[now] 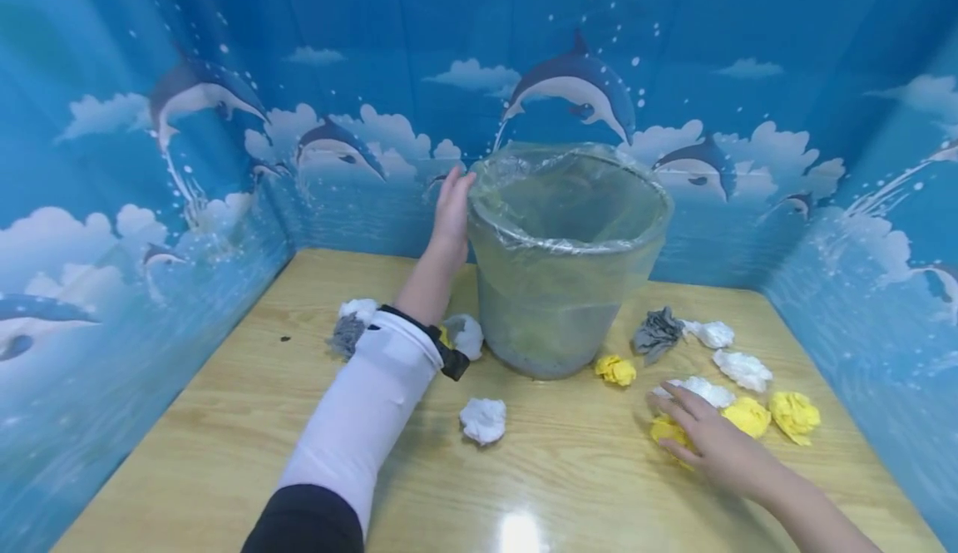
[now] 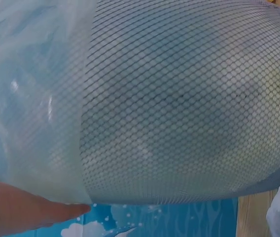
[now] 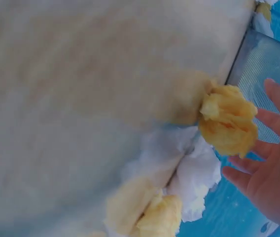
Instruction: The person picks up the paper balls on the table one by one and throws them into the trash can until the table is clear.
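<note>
A mesh waste bin (image 1: 539, 333) with a clear plastic bag folded over its rim stands on the wooden table. My left hand (image 1: 451, 219) rests against the bin's left side near the rim, fingers straight; in the left wrist view the fingertips (image 2: 76, 210) lie along the bag's edge. At the right, my right hand (image 1: 714, 445) reaches over a crumpled yellow paper ball (image 1: 666, 432), its fingers spread. The right wrist view has that yellow ball (image 3: 227, 121) just off the fingertips. A white paper ball (image 1: 703, 389) lies beyond those fingers, another yellow one (image 1: 747, 417) beside the hand.
More crumpled balls lie right of the bin: grey (image 1: 657, 333), white (image 1: 743, 369) and yellow (image 1: 795, 416). A small yellow ball (image 1: 615, 369) is by its base, a white one (image 1: 482, 420) in front. Others sit around my left forearm. A dolphin-print curtain (image 1: 419, 54) encloses the table.
</note>
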`<state>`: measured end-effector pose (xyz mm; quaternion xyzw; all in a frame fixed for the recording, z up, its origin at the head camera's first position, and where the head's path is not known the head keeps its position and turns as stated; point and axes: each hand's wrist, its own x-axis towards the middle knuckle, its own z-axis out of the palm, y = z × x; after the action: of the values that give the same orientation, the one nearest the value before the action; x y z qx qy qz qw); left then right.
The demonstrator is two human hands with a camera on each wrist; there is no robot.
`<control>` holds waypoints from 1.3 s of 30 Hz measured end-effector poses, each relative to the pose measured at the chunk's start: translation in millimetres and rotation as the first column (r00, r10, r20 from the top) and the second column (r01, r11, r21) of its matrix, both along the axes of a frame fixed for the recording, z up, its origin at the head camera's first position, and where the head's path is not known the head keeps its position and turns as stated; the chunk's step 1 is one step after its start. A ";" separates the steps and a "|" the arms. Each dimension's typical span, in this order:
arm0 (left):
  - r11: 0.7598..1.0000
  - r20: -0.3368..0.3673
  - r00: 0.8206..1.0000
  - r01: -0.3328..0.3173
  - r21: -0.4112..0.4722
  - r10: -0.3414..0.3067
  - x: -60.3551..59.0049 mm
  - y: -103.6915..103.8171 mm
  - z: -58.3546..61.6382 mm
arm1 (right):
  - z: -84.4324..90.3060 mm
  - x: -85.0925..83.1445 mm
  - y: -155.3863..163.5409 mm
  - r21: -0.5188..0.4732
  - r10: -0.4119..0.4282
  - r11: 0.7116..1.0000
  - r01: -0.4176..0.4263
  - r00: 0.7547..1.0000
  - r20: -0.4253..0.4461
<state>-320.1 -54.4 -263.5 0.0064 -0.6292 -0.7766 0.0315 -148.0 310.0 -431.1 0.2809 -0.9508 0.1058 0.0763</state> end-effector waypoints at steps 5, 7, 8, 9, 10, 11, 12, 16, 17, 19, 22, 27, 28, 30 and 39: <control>0.999 0.001 1.000 -0.029 0.018 0.029 -1.7 8.8 -2.8 | -11.3 2.8 1.9 0.018 0.039 0.999 -0.037 0.995 -0.095; 0.999 -0.001 0.999 -0.041 0.030 0.041 -1.6 11.2 -3.1 | -12.9 3.4 2.1 0.020 0.032 0.999 -0.031 0.996 -0.089; 0.998 0.000 0.999 -0.045 0.034 0.045 -1.6 12.2 -3.4 | -13.2 3.6 2.1 0.018 0.028 0.999 -0.027 0.996 -0.082; 0.998 0.001 0.999 -0.047 0.035 0.047 -1.5 13.0 -3.8 | -13.6 3.6 2.5 0.017 0.020 1.000 -0.019 0.998 -0.066; 0.998 -0.001 0.999 -0.049 0.034 0.049 -1.1 13.0 -3.9 | -13.5 3.5 2.3 0.016 0.014 1.000 -0.013 0.999 -0.050; 0.998 -0.001 0.999 -0.050 0.033 0.050 -1.2 13.0 -4.4 | -13.4 3.4 1.9 0.018 0.009 1.000 -0.008 0.999 -0.032; 0.998 -0.002 0.999 -0.049 0.034 0.049 -1.0 13.0 -4.7 | -13.1 3.5 1.5 0.019 0.004 1.000 -0.004 1.000 -0.007; 0.999 -0.001 0.999 -0.041 0.030 0.041 -2.0 12.9 -6.7 | -11.9 4.2 -1.0 0.027 -0.005 1.000 0.003 0.997 0.080; 0.999 0.001 0.999 -0.039 0.030 0.039 -2.4 13.1 -7.0 | -11.6 4.4 -1.7 0.030 -0.007 1.000 0.004 0.996 0.094; 0.999 0.008 0.999 -0.035 0.033 0.035 -3.2 13.5 -7.4 | -11.5 4.4 -2.6 0.039 -0.006 0.999 0.002 0.994 0.105; 0.999 0.020 0.999 -0.032 0.033 0.031 -4.0 14.0 -8.0 | -12.1 3.1 -2.6 0.051 0.009 0.999 -0.013 0.995 0.095; 1.000 0.019 1.000 -0.018 0.023 0.018 -4.6 13.7 -9.3 | -14.1 -0.3 -2.0 0.055 0.061 0.996 -0.065 0.996 0.066; 1.000 0.016 1.000 -0.014 0.021 0.014 -4.4 13.5 -9.5 | -14.3 -0.9 -2.2 0.052 0.070 0.996 -0.073 0.996 0.062; 1.000 0.010 1.000 -0.008 0.016 0.008 -4.5 13.2 -10.1 | -14.3 -2.3 -2.5 0.051 0.092 0.994 -0.095 0.994 0.055; 1.000 -0.014 1.000 -0.013 0.004 0.013 -5.7 15.8 -11.6 | -11.7 -6.4 -7.3 0.089 0.138 0.986 -0.142 0.990 0.041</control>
<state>-325.8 -38.6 -275.1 0.0052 -0.6276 -0.7775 0.0409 -154.4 302.6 -442.8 0.3483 -0.9338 0.0723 0.0392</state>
